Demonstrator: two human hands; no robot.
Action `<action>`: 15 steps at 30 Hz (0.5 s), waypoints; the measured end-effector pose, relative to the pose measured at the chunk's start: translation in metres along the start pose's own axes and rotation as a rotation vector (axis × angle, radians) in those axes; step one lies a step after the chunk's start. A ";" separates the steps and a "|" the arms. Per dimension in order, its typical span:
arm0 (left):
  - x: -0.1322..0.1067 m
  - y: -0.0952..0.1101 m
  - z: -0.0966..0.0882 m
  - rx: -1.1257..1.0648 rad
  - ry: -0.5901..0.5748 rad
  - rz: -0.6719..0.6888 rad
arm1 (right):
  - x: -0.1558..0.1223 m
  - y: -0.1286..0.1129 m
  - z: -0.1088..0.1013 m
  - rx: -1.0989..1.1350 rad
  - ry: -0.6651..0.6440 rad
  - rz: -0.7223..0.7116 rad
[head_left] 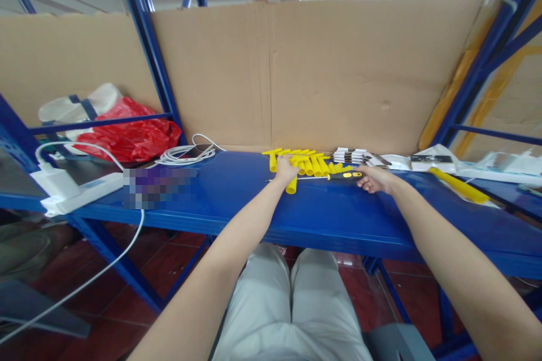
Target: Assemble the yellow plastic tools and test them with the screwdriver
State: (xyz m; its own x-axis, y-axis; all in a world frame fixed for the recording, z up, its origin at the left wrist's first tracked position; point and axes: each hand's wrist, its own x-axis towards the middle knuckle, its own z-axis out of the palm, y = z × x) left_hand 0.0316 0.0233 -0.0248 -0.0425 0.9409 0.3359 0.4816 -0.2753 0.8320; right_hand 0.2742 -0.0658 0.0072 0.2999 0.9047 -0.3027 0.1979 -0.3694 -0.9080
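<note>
On the blue shelf top, a row of yellow T-shaped plastic pieces (317, 167) lies side by side. My left hand (287, 169) is closed at the near left of this row, on a yellow T-shaped piece (291, 185) whose tube end sticks out below the hand. The fingertips there are mostly hidden. My right hand (376, 179) pinches the butt end of a screwdriver (344, 176) with a black and yellow handle. Its thin shaft points left, reaching past the near side of the row toward my left hand.
Behind the row stand stacked white packs (349, 155). At right are a white box (432, 162) and a long yellow piece (459, 185). A coiled white cable (186, 153), a red plastic bag (129, 131) and a power strip (84, 193) are at left. Cardboard (339, 73) closes the back.
</note>
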 end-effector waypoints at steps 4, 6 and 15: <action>-0.001 0.000 0.001 0.024 0.033 0.029 | 0.001 0.002 0.003 -0.122 -0.039 -0.009; 0.000 -0.001 0.002 0.030 0.042 0.037 | 0.001 0.001 0.004 -0.160 -0.042 -0.015; 0.005 -0.008 0.007 0.019 0.087 0.063 | 0.013 0.006 -0.005 -0.237 0.159 -0.189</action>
State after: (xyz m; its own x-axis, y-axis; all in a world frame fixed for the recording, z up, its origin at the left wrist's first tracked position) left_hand 0.0337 0.0315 -0.0328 -0.0869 0.9008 0.4254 0.5021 -0.3292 0.7997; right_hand 0.2840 -0.0571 -0.0004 0.3757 0.9241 -0.0698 0.4695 -0.2547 -0.8454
